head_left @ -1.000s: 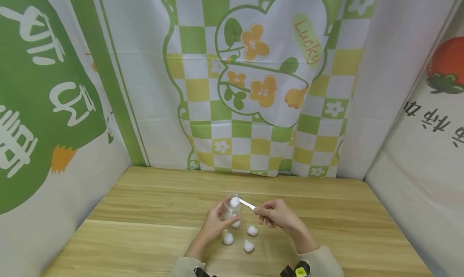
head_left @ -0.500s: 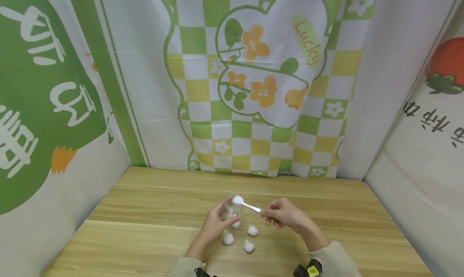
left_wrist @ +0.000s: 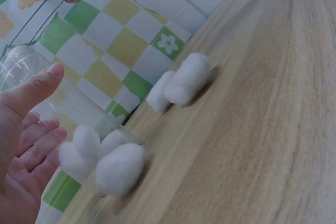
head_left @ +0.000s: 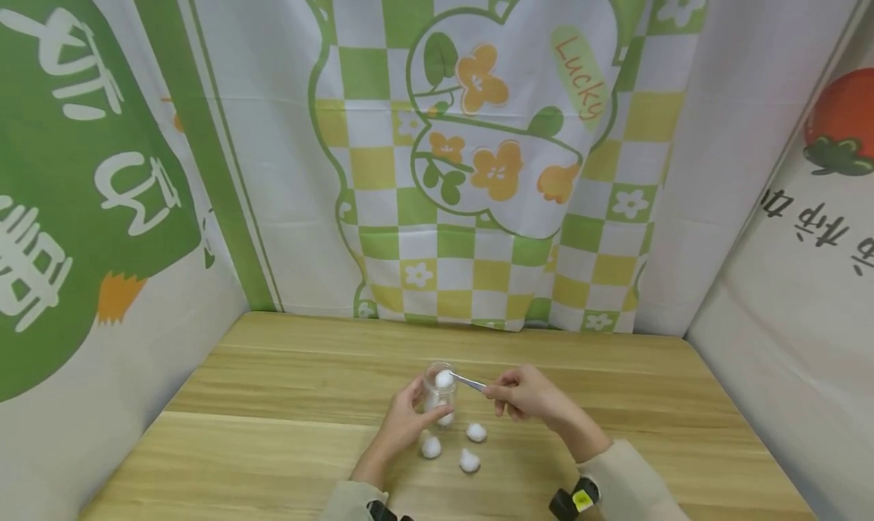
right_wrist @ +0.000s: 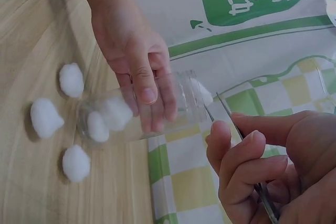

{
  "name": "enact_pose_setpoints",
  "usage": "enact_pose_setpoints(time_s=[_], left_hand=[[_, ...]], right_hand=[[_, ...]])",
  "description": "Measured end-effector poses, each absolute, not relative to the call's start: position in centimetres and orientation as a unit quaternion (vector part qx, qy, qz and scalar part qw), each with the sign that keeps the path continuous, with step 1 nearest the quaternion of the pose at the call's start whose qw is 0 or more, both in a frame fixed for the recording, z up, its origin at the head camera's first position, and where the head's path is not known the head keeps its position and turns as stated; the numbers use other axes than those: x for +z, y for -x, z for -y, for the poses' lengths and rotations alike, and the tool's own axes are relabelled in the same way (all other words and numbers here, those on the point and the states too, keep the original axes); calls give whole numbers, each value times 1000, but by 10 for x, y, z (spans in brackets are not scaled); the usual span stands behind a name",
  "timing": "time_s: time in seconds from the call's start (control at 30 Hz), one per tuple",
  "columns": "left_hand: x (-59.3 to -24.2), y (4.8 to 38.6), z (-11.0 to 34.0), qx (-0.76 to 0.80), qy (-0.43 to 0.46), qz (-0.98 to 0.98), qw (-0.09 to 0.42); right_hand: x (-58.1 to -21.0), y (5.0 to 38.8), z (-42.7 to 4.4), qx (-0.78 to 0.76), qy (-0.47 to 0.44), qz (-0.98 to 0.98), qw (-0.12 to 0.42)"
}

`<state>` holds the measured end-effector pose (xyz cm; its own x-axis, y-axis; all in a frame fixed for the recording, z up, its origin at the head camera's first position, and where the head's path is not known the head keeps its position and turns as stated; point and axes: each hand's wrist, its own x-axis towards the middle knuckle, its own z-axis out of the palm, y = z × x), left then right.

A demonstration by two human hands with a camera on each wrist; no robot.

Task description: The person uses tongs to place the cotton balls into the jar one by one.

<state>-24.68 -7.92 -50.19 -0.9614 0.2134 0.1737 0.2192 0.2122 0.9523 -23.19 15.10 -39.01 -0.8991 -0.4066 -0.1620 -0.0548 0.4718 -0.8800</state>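
White cotton forms the ball [head_left: 444, 378] at the mouth of the clear jar [head_left: 440, 397], which stands upright on the desk [head_left: 287, 369], roughly midway between its left and right edges. The right hand [head_left: 530, 393] pinches the tweezers [head_left: 470, 382]; their tips look parted at the ball, and whether they grip it cannot be told. The left hand [head_left: 403, 424] wraps thumb and fingers around the jar. Fluff snagging on the tips could drag the ball outside the rim; a sideways knock might tip the jar if that hold slackened. Three loose balls [head_left: 476, 432] lie just nearside, likely to roll if a hand brushes them. Bare wood reaches both far corners, giving the right hand ample room.
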Motion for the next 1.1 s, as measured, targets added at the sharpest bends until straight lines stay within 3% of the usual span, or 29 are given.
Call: enact_pose_setpoints(time_s=[0.53, 1.1], left_hand=[[-501, 246, 78, -609, 128, 782, -3], [-503, 247, 81, -609, 130, 782, -14]], right_hand=[[-377, 225, -152, -464, 130, -855, 193], [-390, 222, -155, -460, 136, -856, 190]])
